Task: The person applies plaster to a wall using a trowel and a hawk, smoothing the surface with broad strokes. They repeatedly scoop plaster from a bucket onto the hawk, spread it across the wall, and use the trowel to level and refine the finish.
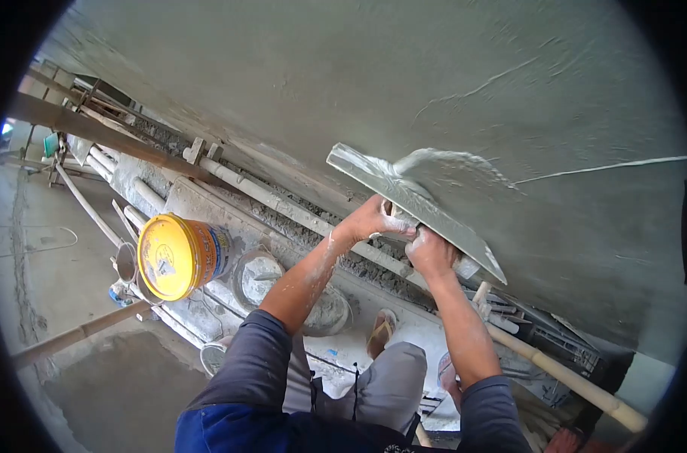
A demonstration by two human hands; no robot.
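Note:
Both my hands grip a long flat plastering trowel (434,215) loaded with wet grey plaster (453,172). My left hand (370,219) is closed on the trowel's handle side from below. My right hand (431,253) is closed on it just beside the left hand. The trowel's blade presses against the freshly plastered grey wall (373,83), tilted, with the mound of plaster between blade and wall. Both forearms are spattered with plaster.
A yellow bucket (179,257) and a plaster-caked grey pail (259,278) sit below on a white ledge. White pipes (283,208) run along the wall base. Wooden poles (577,381) lean nearby. My sandalled feet (382,331) stand on the ledge.

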